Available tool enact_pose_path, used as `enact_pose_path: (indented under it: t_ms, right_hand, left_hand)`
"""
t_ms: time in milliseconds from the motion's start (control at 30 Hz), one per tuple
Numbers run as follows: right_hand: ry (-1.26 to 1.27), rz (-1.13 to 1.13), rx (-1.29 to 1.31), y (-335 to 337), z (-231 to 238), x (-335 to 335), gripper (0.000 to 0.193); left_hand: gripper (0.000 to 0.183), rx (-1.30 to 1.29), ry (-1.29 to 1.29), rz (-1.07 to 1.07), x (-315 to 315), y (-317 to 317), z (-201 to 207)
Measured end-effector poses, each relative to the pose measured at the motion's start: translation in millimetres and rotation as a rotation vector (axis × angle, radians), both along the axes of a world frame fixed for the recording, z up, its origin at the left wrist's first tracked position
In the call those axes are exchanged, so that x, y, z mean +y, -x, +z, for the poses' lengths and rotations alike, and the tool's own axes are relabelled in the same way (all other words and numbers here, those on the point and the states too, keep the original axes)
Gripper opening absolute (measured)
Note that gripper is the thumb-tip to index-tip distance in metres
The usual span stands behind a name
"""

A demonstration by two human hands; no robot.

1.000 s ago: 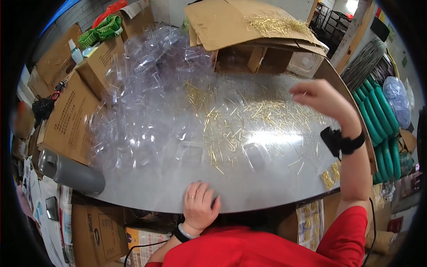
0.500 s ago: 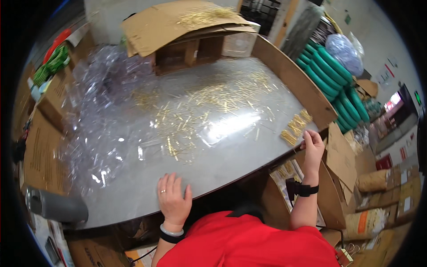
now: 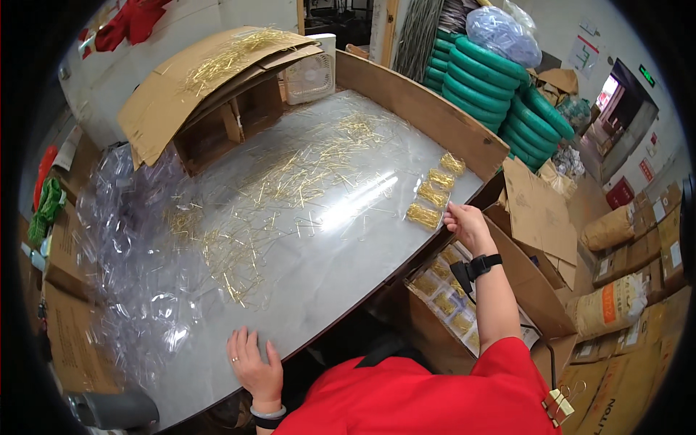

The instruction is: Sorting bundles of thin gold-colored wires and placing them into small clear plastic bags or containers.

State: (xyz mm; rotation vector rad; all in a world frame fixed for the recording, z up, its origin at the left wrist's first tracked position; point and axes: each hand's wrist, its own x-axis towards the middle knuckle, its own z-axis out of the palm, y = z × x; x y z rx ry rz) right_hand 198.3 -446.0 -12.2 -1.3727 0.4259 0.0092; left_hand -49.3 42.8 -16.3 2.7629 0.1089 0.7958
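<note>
My left hand point(image 3: 257, 368) rests flat on the near edge of the grey table point(image 3: 304, 290), fingers spread, with nothing in it. At the table's right edge my right hand point(image 3: 467, 223) is closed in a pinch, its fingertips beside a row of clear packs of gold wire pins point(image 3: 433, 194). Whether the fingers grip a pack's edge or something small, I cannot make out. Many loose gold wire pins point(image 3: 304, 170) lie scattered across the middle and far part of the table.
A heap of clear plastic packaging point(image 3: 138, 254) covers the table's left side. Behind stands a cardboard-topped wooden shelf point(image 3: 167, 94) beside a white fan point(image 3: 310, 78). A wooden board point(image 3: 428, 116) borders the far right. Below my right arm, a carton point(image 3: 442, 304) holds packs of pins.
The view has turned to the right. My right hand has come right up to the row of packs, which now shows more spread out. My left hand stays flat on the table.
</note>
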Motion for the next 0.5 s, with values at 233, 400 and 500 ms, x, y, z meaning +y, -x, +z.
enact_pose_path:
  t_ms: [233,400,500]
  right_hand:
    - [-0.038,-0.026,0.039,3,13,11,0.02]
    - [0.204,-0.05,0.02,-1,18,18,0.02]
    - [0.502,-0.05,0.05,-2,36,34,0.022]
  left_hand:
    - [0.031,-0.009,-0.052,0.001,-1,-1,4]
    - [0.031,-0.008,-0.066,0.003,-2,-1,2]
    - [0.031,-0.007,-0.06,0.001,-2,-1,3]
